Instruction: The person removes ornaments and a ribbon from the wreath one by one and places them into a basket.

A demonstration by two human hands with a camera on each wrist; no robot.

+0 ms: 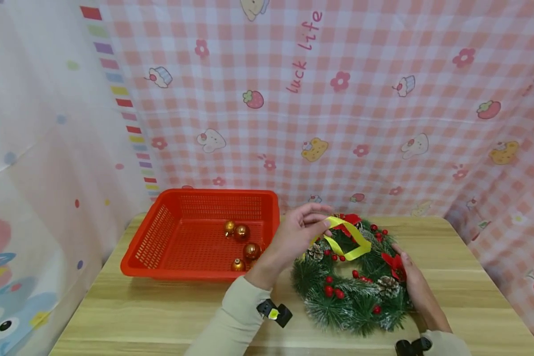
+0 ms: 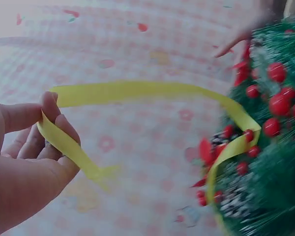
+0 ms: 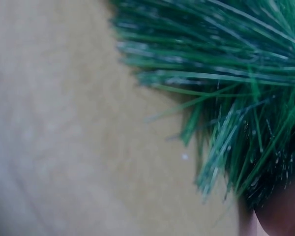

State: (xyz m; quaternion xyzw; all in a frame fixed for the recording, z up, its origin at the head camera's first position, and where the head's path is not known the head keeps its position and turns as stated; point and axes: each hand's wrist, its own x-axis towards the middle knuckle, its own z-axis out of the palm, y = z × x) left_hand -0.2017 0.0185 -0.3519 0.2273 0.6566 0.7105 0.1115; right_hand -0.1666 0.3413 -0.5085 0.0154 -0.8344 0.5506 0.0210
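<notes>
My left hand (image 1: 299,228) pinches a yellow ribbon (image 1: 359,249) between thumb and fingertips above the far left part of a green wreath (image 1: 338,309). In the left wrist view the ribbon (image 2: 123,92) runs from my fingers across to the wreath (image 2: 280,162), and a short tail hangs below the hand. The wreath lies on the table, decked with red berries, pine cones and red flowers. At its right edge my right hand (image 1: 418,289) rests against the greenery, fingers fairly straight beside a red flower (image 1: 393,264). Needles hide most of that hand in the right wrist view.
A red plastic basket (image 1: 149,269) stands on the left of the wooden table (image 1: 160,316), with several shiny gold and copper ball ornaments (image 1: 242,232) inside. Behind the table hangs a pink checked cloth (image 1: 285,123); a pale patterned cloth (image 1: 49,123) covers the left side.
</notes>
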